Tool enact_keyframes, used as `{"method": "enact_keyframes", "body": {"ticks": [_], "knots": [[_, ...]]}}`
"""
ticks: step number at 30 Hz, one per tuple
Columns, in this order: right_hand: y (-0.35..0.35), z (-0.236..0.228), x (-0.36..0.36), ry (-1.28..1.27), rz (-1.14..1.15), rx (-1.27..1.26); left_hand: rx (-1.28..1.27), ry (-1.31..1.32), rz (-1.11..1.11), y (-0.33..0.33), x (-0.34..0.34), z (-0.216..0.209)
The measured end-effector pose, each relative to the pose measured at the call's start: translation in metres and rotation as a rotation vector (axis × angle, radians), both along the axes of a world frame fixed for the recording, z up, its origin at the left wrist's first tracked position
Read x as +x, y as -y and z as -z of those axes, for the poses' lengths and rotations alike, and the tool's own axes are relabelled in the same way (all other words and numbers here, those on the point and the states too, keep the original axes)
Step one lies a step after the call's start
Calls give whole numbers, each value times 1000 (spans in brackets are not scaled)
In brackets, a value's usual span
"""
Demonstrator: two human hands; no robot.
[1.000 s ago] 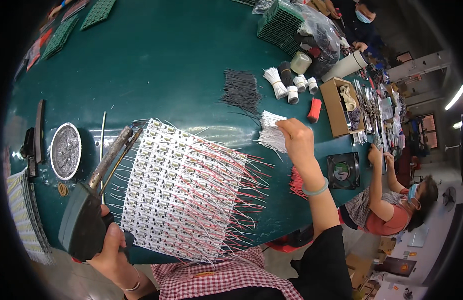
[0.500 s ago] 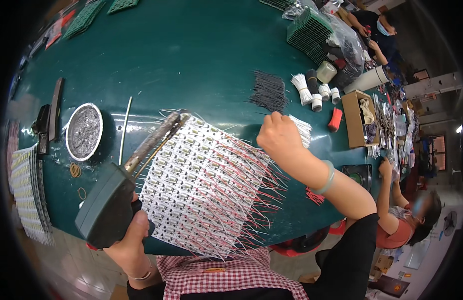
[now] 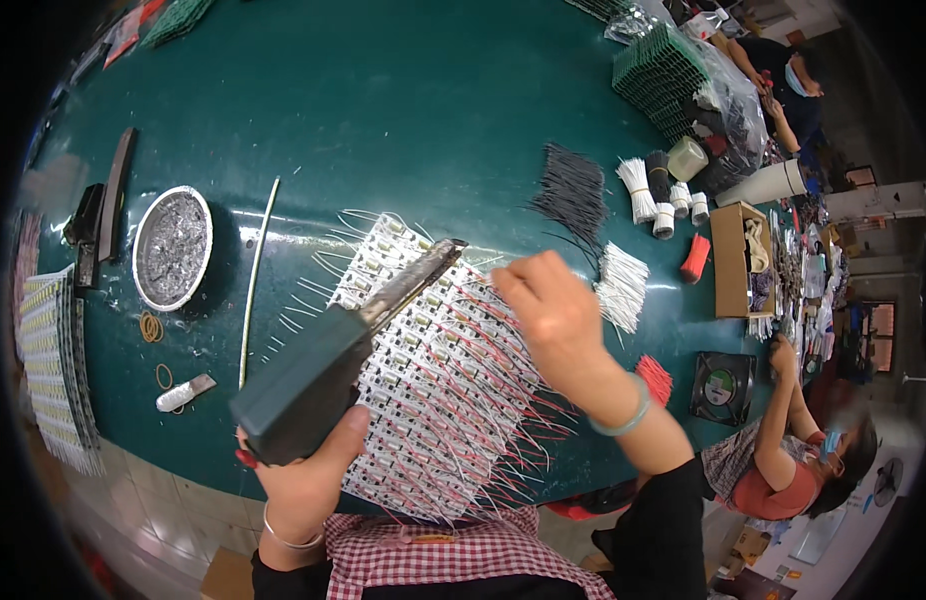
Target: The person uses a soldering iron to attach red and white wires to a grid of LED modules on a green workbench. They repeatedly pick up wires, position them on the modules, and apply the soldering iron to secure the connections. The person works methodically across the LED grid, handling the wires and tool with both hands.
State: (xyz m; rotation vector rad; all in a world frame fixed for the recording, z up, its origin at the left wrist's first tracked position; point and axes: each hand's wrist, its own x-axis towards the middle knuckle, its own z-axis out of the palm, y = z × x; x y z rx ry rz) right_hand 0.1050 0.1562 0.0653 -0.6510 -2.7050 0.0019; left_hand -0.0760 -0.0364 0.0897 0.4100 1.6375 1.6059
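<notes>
My left hand (image 3: 308,475) is wrapped round the dark green handle of a soldering gun (image 3: 303,385). Its metal barrel reaches over a panel of small white circuit boards (image 3: 408,370), and the tip is above the panel's upper part. Red and white wires stick out from the boards, mostly on the right. My right hand (image 3: 553,310) is closed in a pinch beside the panel's upper right edge, close to the gun's tip. A thin wire seems to be at its fingertips, only faintly visible. Behind that hand lie a pile of black wires (image 3: 571,195) and a pile of white wires (image 3: 621,288).
On the left are a round bowl (image 3: 205,250) of silvery material, a pale solder stick (image 3: 258,285), rubber bands (image 3: 150,326) and stacked boards (image 3: 55,370). To the right are red wires (image 3: 655,380), a cardboard box (image 3: 728,265) and a black fan (image 3: 723,387). Two people work beyond.
The soldering gun has moved right, its tip now farther over the panel. My right hand has come away from the black wire pile toward the panel's edge. The view has shifted slightly.
</notes>
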Motion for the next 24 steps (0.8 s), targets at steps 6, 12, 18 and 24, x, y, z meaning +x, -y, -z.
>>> {"method": "enact_keyframes", "body": {"ticks": [6,12,18,24], "knots": [[12,36,-7,-114,68,-109,-48,-166,119,-7,9,15],[11,38,-10,-133,56,-146,-23,-291,166,-15,16,24],[10,39,-10,-132,43,-146,3,-353,186,-20,17,32],[9,40,-10,-132,45,-142,-27,-379,205,-21,17,34]]}}
